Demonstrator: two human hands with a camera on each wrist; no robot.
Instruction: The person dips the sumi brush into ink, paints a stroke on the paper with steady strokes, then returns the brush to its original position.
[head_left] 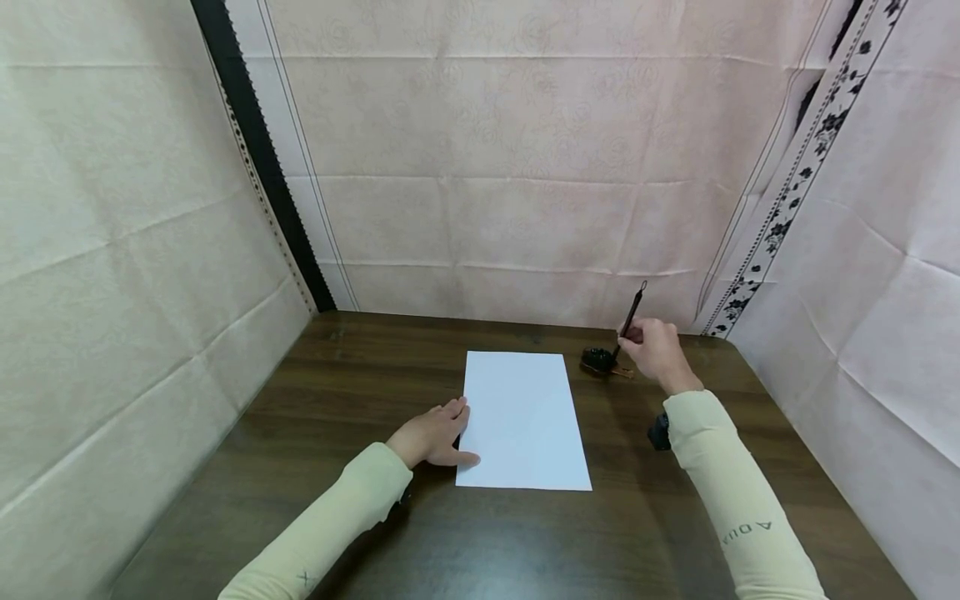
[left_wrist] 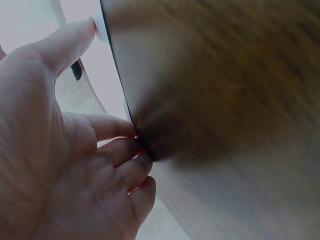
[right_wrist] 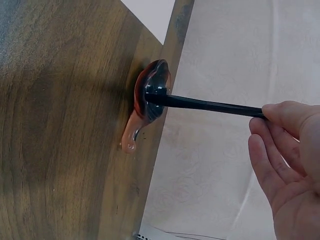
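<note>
A white sheet of paper (head_left: 525, 425) lies on the brown table. My left hand (head_left: 435, 435) rests at its left edge, thumb and fingertips on the sheet; the left wrist view shows those fingers (left_wrist: 112, 126) loosely extended along the edge. Toward the back right, my right hand (head_left: 658, 357) pinches a black calligraphy brush (right_wrist: 215, 106) by its shaft, a small hanging loop at its top end. The brush's lower end stands in a small dish (right_wrist: 142, 85) of black ink, with its tip hidden there. A brownish handle (right_wrist: 130, 134) sticks out from the dish.
Pale patterned cloth (head_left: 487, 225) hangs behind the wooden table (head_left: 360, 358), and more cloth stands at the left and right sides. The dish sits near the table's back edge, right of the paper's far corner.
</note>
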